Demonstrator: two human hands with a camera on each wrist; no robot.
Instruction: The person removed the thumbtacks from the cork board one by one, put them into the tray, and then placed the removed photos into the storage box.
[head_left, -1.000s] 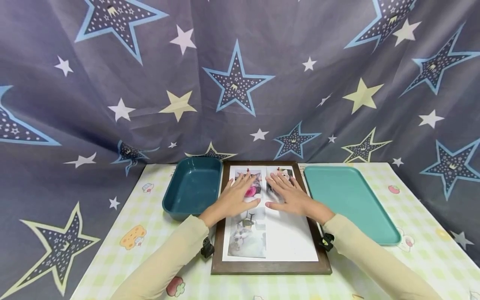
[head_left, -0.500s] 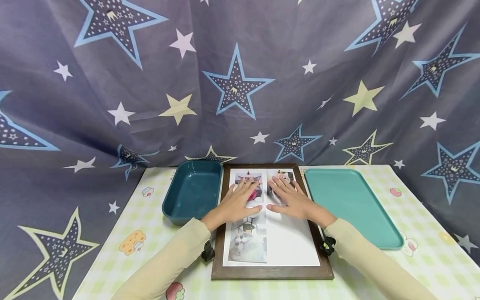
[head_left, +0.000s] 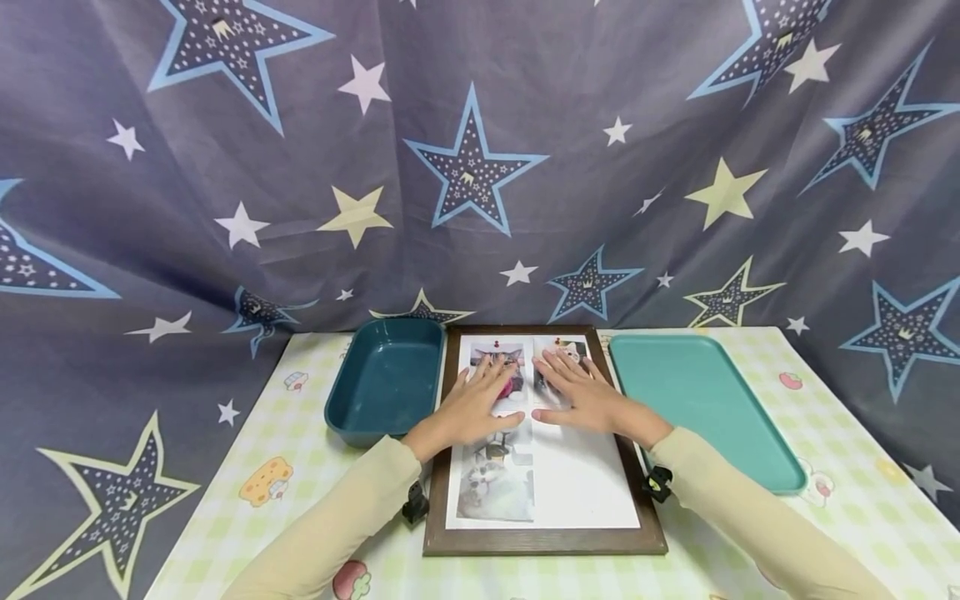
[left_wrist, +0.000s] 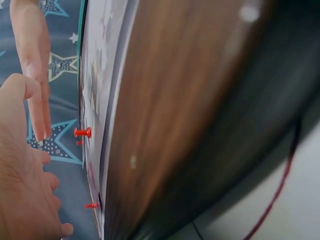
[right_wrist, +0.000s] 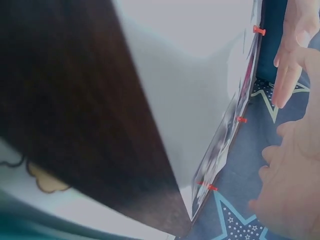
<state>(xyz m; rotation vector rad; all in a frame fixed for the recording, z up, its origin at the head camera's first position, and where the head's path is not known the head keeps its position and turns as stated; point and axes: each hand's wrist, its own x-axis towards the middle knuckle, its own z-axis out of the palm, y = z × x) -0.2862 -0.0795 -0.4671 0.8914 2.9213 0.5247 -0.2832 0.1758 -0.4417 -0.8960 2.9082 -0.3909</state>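
My left hand [head_left: 468, 412] is spread palm down over the left side of a brown-framed white board [head_left: 585, 492]. Beside it, my right hand [head_left: 588, 404] spreads over the upper right, thumbs facing each other. Neither hand holds anything; both wrist views show a gap between palms and board. Cat photos lie on the board: one upper left [head_left: 487, 350], partly under my left fingers, one lower left [head_left: 495, 492], and one upper right [head_left: 576, 346], mostly covered by my right hand. Red push pins [left_wrist: 83, 132] stick up from the photos.
A deep dark-teal bin [head_left: 390, 379] stands left of the board. On its right lies a flat light-teal tray [head_left: 705, 400]. The checked tablecloth [head_left: 247, 542] is under everything, and a star-patterned curtain [head_left: 465, 275] hangs behind the table.
My left hand has drawn back slightly toward the near side of the board, and the head view has shifted a little. Both hands look still over the last half second.
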